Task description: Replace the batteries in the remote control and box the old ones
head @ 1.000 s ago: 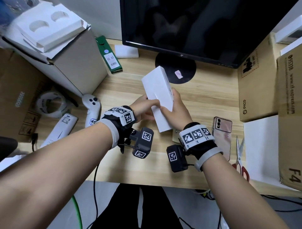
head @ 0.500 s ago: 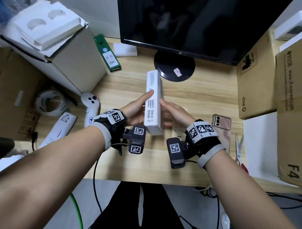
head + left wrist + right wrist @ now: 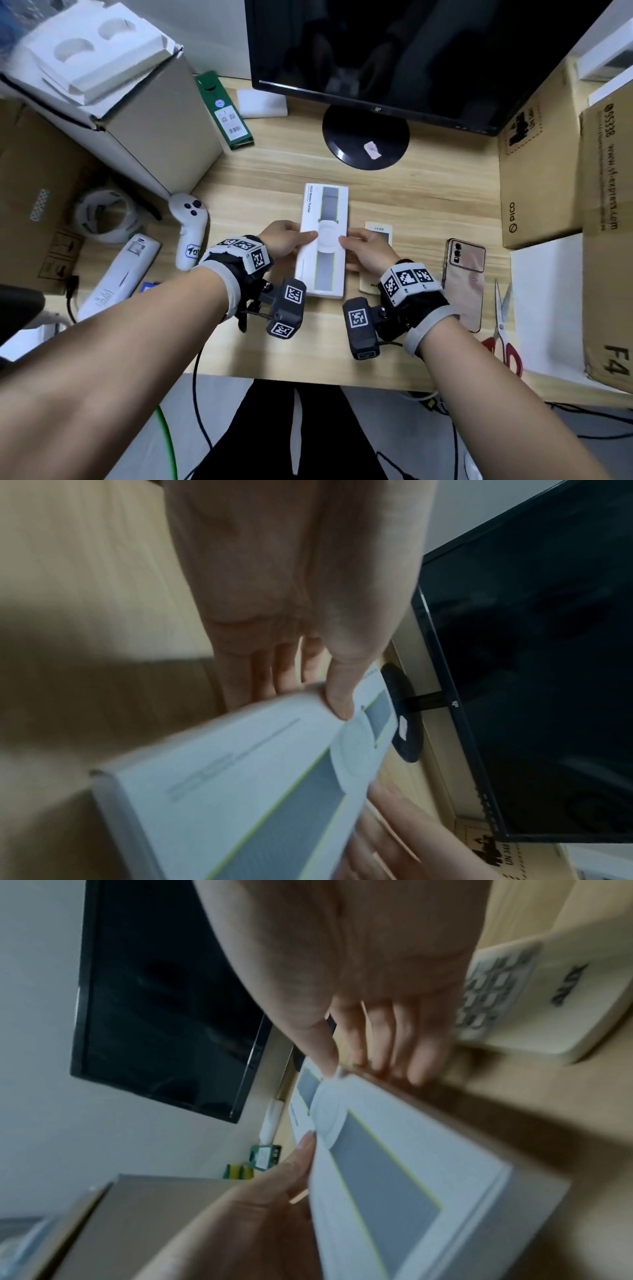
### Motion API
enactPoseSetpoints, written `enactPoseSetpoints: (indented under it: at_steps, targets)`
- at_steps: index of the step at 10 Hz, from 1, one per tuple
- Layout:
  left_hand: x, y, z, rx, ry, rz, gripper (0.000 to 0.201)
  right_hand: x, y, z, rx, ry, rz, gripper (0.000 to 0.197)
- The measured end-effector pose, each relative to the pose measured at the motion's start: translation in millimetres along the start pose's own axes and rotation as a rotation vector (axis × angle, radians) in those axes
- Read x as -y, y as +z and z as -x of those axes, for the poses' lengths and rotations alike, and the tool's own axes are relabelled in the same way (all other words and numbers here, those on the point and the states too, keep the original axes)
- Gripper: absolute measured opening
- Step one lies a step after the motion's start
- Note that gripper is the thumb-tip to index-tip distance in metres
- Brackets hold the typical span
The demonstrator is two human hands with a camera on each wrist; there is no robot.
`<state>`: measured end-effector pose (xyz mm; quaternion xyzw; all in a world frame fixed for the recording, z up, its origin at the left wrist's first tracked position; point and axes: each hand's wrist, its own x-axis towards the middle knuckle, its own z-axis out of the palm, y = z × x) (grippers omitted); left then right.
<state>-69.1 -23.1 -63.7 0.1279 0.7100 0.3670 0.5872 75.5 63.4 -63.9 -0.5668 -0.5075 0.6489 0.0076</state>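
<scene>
Turned from standing on edge half a second ago, the white Pico Motion Tracker box (image 3: 324,240) now faces printed side up, both hands holding it at mid-length just above or on the wooden desk (image 3: 428,205) (contact cannot be told from these views). Left hand (image 3: 282,240) pinches the left long edge, thumb on the printed lid beside the round tracker picture, fingers tucked beneath, as the left wrist view shows. Right hand (image 3: 364,251) mirrors it on the right edge, thumb tip on top at the rim of the printed disc, fingers curled down the side. Gripping opposite edges with thumbs uppermost looks like preparation to lift the lid, presumably so that spent batteries can go inside.

Just right of the right hand's knuckles, partly covered by that wrist, lies a cream remote control (image 3: 376,236) with a small screen; the right wrist view shows its button grid close behind the fingers. It is untouched, its battery cover not visible. No batteries can be seen anywhere.

Farther right of the grip rest a pink phone (image 3: 464,274) and red-handled scissors (image 3: 503,329). To the left lie a white VR controller (image 3: 188,233) and a long white remote (image 3: 120,274). Beyond the box's far end stands the monitor's round base (image 3: 365,137).
</scene>
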Motion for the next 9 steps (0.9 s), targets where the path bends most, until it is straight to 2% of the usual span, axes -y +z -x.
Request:
enactPoseSetpoints:
  at_steps: [1, 2, 3, 4, 6, 7, 9]
  targets:
    - [8.7, -1.2, -2.5, -0.041, -0.018, 0.005, 0.016, -12.8, -15.3, -3.9, -0.373, -0.12, 0.112, 0.029]
    - [12.6, -1.9, -4.0, -0.062, -0.02, 0.008, 0.01, -28.0, -31.4, -2.8, -0.546, -0.063, 0.364, 0.056]
    - [11.1, -1.7, -7.4, -0.125, 0.01, -0.073, 0.02, -37.7, -28.6, -2.7, -0.505, 0.004, 0.443, 0.075]
    - [11.8, -3.2, -15.0, -0.188, 0.003, -0.136, 0.021, -39.4, -21.7, -8.0, -0.482, -0.016, 0.482, 0.073]
    - [5.1, -4.4, -17.9, -0.202, -0.039, -0.136, 0.05, -30.6, -13.7, -14.9, -0.455, -0.047, 0.513, 0.075]
    - [2.1, -3.6, -15.9, -0.206, -0.056, -0.157, 0.053, -27.6, -13.5, -14.1, -0.442, -0.028, 0.517, 0.074]
    - [-11.6, -7.9, -11.6, -0.31, 0.022, -0.282, 0.056, -13.2, -25.3, -11.0, -0.435, -0.05, 0.467, 0.072]
